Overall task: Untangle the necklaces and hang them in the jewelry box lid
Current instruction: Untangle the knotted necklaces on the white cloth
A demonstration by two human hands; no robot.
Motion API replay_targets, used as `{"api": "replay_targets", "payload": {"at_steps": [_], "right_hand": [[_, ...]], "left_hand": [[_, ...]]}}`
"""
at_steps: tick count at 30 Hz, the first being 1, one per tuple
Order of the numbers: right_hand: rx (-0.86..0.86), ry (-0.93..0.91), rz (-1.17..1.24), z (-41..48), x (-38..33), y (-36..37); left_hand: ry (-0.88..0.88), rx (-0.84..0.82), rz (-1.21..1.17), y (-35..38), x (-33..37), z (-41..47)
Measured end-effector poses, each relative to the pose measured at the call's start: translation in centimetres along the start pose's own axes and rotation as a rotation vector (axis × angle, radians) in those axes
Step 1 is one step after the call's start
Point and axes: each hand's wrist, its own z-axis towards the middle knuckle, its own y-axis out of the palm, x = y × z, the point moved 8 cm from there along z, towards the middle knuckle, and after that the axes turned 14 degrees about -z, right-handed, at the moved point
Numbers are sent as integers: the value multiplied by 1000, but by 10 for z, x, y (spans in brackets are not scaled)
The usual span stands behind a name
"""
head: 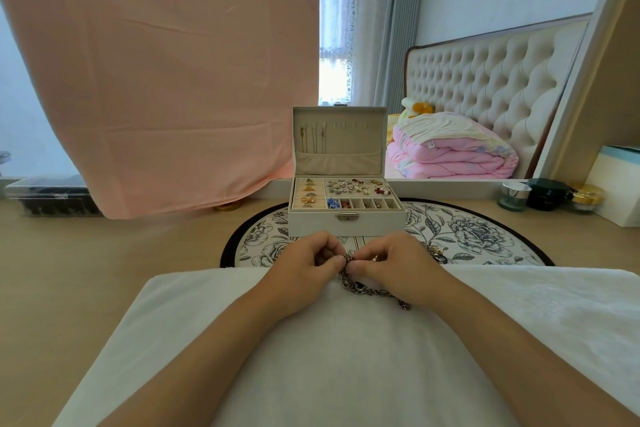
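A dark metal chain necklace [370, 291] lies tangled on the white towel [194, 315] in front of me. My left hand [308, 260] and my right hand [391, 260] both pinch its upper end between thumb and fingers, close together. Behind them stands the white jewelry box [346, 218] with its lid [339, 142] upright. Thin gold necklaces [313, 140] hang from hooks on the lid's left side; the hooks to the right are bare. Another piece of jewelry [437, 253] lies to the right of my right hand on the floral mat [460, 232].
The box tray holds rings, earrings and small charms. A pink cloth [156, 80] hangs at the left over a clear organiser [52, 198]. Jars [547, 198] and a white box [616, 184] stand at the right, below a mirror showing a bed.
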Motion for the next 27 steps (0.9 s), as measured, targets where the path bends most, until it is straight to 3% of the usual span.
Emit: {"api": "replay_targets", "payload": {"at_steps": [8,12,14,19,27], "right_hand": [[161,-59,-16,1,-3,-9],[230,-30,178,-2,-4,-15],[252,-4,295,-3,-6,-18],[91,152,729,1,1,-3],[94,253,698,3,7,-6]], "left_hand": [[-162,19,2,0,-7,2],[-208,34,-59,-1,-7,-1],[-187,50,37,-4,-6,0],[-113,44,161,-5,-1,0],[-32,-2,275,1,20,-2]]}}
